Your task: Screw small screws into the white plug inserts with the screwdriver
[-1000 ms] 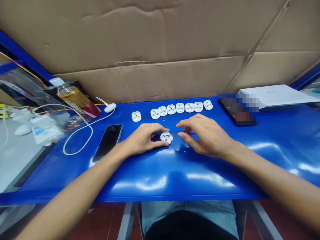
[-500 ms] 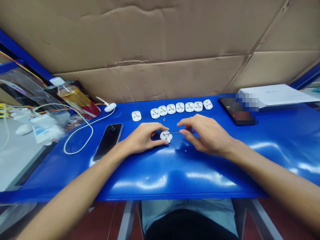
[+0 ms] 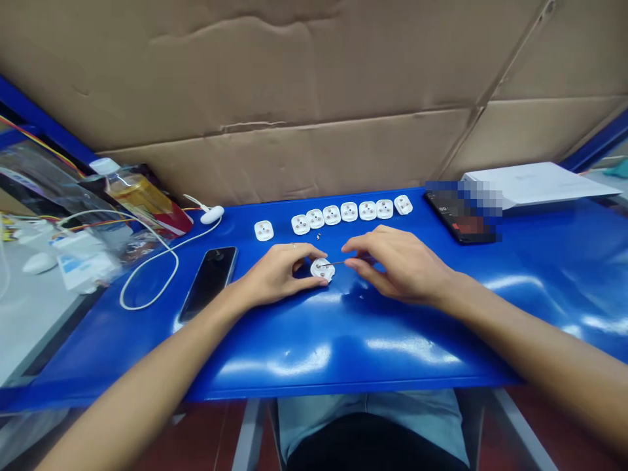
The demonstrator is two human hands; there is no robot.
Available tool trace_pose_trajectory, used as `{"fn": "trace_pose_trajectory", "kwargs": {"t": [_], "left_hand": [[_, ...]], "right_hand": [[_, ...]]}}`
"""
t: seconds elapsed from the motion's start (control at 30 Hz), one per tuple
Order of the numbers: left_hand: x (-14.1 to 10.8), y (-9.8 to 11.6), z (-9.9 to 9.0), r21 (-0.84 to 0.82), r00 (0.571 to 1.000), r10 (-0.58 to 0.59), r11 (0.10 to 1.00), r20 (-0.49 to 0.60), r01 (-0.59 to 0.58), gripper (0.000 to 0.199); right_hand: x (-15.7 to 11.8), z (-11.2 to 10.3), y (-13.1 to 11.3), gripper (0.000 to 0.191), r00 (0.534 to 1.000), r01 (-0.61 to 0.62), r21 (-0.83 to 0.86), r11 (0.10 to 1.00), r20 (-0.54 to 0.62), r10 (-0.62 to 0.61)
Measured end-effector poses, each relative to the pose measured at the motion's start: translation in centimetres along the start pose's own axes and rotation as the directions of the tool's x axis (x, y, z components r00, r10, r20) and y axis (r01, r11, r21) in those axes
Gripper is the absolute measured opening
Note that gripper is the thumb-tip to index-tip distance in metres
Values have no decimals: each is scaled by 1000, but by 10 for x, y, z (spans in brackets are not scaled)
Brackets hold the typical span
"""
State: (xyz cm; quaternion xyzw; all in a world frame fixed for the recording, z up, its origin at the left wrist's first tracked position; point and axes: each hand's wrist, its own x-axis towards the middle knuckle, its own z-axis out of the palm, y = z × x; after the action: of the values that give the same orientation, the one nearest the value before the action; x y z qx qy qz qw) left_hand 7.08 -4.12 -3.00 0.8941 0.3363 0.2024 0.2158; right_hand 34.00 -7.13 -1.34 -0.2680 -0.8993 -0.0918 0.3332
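While the L hand point(image 3: 280, 275) pinches a white piece point(image 3: 328, 269), fittings side up (on or just over the blue table point(image 3: 294, 333), can't tell which), the R hand point(image 3: 405, 267), apart from it, grips a thin tool point(image 3: 336, 263) w/ its tip at the piece. I'd judge this one mid-work; 8 similar pieces point(image 3: 331, 215) lie beyond, done or not unclear. Piece's roundish, no clear long axis, notched side approx. R; tool shaft runs approx. L–R, tip pointing L.

The camera view tips slightly: in the frame, the bottle point(image 3: 138, 195) drifts toward 8 o'clock, the left hand point(image 3: 282, 273) and right hand point(image 3: 405, 263) toward 9, the white box point(image 3: 542, 183) toward 10.
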Motion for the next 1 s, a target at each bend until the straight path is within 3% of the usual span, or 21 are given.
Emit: {"fn": "trace_pose_trajectory", "kwargs": {"t": [0.3, 0.47, 0.6, 0.73, 0.87, 1.0], "left_hand": [[-1, -2, 3, -20, 1000, 7, 1000, -9, -7, 42], [-1, 0, 3, -16, 1000, 0, 1000, -5, 0, 43], [-1, -1, 4, -9, 1000, -7, 1000, -10, 7, 44], [-1, -1, 4, -18, 1000, -14, 1000, -4, 14, 45], [-1, 0, 3, -12, 1000, -29, 1000, 11, 29, 46], [-1, 0, 2, 0, 999, -23, 1000, 23, 23, 47]], "right_hand": [[1, 0, -6, 25, 1000, -31, 125, 992, 4, 31], [-2, 0, -6, 27, 989, -135, 20, 991, 65, 134], [-2, 1, -6, 21, 996, -83, 55, 995, 30, 82], [0, -1, -7, 29, 997, -75, 126, 989, 16, 73], [0, -1, -6, 22, 989, -135, 42, 990, 58, 133], [0, 0, -7, 17, 995, -96, 46, 994, 43, 94]]}}
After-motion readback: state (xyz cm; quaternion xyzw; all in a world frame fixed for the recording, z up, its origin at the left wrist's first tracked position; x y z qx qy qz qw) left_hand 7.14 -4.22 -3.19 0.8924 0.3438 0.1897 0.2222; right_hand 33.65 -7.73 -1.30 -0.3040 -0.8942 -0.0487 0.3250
